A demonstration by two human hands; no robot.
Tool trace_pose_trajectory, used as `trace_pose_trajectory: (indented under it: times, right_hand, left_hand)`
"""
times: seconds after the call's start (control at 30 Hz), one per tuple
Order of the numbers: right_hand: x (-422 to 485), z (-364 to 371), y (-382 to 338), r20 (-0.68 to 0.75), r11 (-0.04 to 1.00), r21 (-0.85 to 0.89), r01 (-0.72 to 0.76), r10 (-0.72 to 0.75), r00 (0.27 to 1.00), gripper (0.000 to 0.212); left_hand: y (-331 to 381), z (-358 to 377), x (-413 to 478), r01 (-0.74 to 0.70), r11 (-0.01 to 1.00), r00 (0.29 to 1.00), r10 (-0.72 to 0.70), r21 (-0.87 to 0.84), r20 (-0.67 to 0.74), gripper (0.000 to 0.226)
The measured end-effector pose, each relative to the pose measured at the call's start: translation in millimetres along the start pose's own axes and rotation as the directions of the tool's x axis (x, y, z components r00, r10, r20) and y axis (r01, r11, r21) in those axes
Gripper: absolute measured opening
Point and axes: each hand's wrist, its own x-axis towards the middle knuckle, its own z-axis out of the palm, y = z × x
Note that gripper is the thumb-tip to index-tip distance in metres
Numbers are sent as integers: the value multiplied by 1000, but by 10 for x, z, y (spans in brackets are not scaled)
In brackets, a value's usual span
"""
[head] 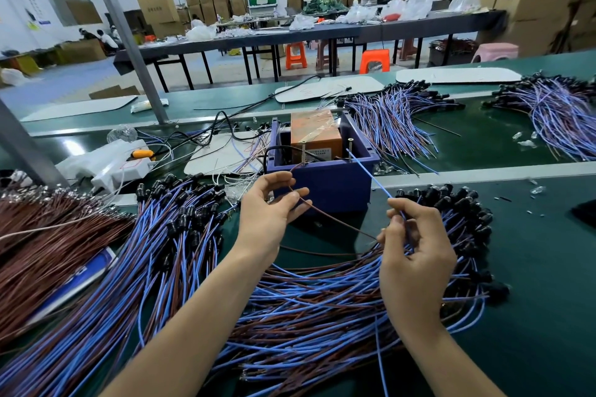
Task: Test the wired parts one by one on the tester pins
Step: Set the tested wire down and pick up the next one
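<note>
Wire pile (306,299) lies nearest us. L hand (274,203) pinches brown lead (322,213), tip just by L pin (303,154); R hand (416,248) pinches blue lead (371,174), its axis slanting up-left to R pin (350,145) on tester box (322,185). Contact: can't tell.

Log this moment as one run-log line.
left hand: pinches brown wire, end by left pin | right hand: pinches blue wire, end by right pin | contact: cannot tell

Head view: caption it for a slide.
Left hand holds brown wire, right hand blue wire, at pins on the blue box.
</note>
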Motion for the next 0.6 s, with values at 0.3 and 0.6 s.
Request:
trace_pose_trajectory:
  times: [0.3, 0.6]
  right_hand:
    - [-1, 0, 6, 4, 1000, -4, 4, -4, 1000, 19]
    - [-3, 7, 1, 5, 1000, -6, 7, -7, 1000, 20]
  left_hand:
    - [-5, 10, -11, -42, 999, 999, 42, 17, -7, 25]
    - [-15, 4, 6, -28, 1000, 1000, 28, 7, 1, 25]
